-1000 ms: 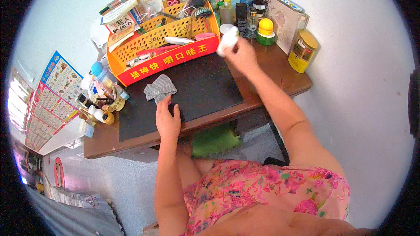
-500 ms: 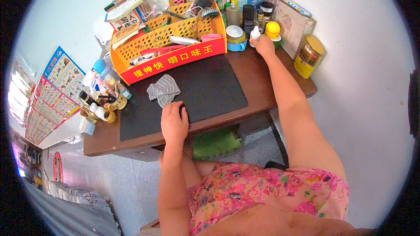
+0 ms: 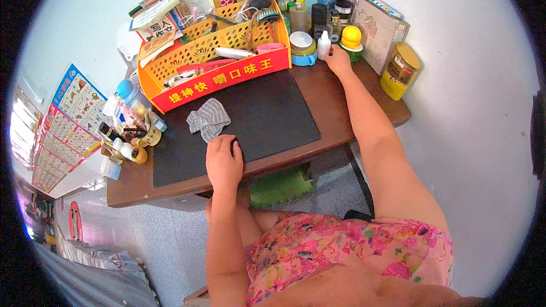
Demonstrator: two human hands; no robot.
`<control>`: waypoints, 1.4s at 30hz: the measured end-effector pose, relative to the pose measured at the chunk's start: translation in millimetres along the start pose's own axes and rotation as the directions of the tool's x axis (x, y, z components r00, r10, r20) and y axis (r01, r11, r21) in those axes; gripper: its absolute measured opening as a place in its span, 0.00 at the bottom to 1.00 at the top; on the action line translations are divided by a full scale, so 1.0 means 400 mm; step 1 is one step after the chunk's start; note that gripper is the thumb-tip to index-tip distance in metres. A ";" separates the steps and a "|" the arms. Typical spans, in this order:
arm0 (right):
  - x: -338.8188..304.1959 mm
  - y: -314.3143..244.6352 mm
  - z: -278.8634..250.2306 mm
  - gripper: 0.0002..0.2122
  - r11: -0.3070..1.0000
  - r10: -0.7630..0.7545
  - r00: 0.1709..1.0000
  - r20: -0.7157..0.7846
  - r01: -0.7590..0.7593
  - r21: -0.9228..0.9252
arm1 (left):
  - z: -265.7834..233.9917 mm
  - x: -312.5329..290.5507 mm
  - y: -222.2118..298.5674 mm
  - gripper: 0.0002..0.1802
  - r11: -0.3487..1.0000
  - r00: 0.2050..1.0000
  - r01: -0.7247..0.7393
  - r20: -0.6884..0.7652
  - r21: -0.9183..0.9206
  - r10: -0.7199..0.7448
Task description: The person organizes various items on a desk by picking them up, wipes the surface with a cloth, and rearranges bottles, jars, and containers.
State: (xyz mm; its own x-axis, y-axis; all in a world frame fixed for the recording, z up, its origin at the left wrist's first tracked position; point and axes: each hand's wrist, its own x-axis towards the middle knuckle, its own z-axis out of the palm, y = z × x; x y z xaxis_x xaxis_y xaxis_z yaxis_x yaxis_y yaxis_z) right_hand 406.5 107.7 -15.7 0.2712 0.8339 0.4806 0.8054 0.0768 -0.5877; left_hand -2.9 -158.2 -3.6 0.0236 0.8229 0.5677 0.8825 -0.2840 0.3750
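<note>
At the back right of the desk (image 3: 333,115), my right hand (image 3: 338,61) has its fingers closed at the right side of a small white bottle (image 3: 324,45) with a narrow tip. The bottle is upright, and part of its far side is hidden by the fingers. My left hand (image 3: 224,158) lies palm down at the front of the black mat (image 3: 267,108), thumb spread and nothing in it. Just beyond its fingertips is a crumpled grey striped cloth (image 3: 209,118), which looks like a bow.
A yellow and red perforated box (image 3: 224,82) full of odds and ends stands at the back. Bottles and jars crowd the left edge. Right of the box are a blue jar (image 3: 303,58), a black bottle (image 3: 318,18), a yellow-topped figure (image 3: 351,36) and a yellow canister (image 3: 400,71).
The white bottle and my right hand have shifted slightly left, and more of the bottle shows. My left hand stays in place on the mat. The whole view has moved a little.
</note>
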 end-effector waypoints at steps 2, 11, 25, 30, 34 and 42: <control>0.005 0.038 -0.009 0.18 1.000 -0.005 1.000 -0.026 0.005 0.004 | 0.008 0.008 0.008 0.10 1.000 1.000 -0.017 0.001 -0.020 0.017; -0.236 -0.352 -0.147 0.08 0.865 -0.326 0.912 0.250 0.395 -0.311 | -0.006 -0.023 -0.081 0.10 0.897 0.924 0.076 -0.306 -0.435 -0.227; -0.538 -0.662 0.116 0.13 0.534 -0.828 0.364 0.426 0.743 0.403 | -0.243 -0.030 -0.471 0.20 0.822 0.529 0.430 -0.633 -0.374 -0.565; -0.557 -0.684 0.125 0.13 0.577 -0.808 0.377 0.452 0.659 0.482 | -0.354 -0.038 -0.629 0.22 0.771 0.486 0.618 -0.696 -0.154 -0.529; -0.546 -0.689 0.120 0.12 0.631 -0.769 0.409 0.492 0.611 0.478 | -0.361 0.050 -0.682 0.24 0.793 0.584 0.574 -0.577 -0.205 -0.571; -0.534 -0.678 0.117 0.11 0.619 -0.782 0.397 0.481 0.580 0.529 | -0.319 0.178 -0.735 0.34 0.776 0.654 0.628 -0.583 0.061 -0.483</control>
State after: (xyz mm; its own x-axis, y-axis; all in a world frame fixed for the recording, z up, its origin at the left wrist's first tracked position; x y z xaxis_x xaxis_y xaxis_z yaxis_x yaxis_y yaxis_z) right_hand 105.7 -65.8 10.6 -0.7756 0.5334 0.3375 0.3773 0.8205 -0.4294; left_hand -320.7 -79.0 19.9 -0.6846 0.3883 0.6169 0.7282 0.3267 0.6025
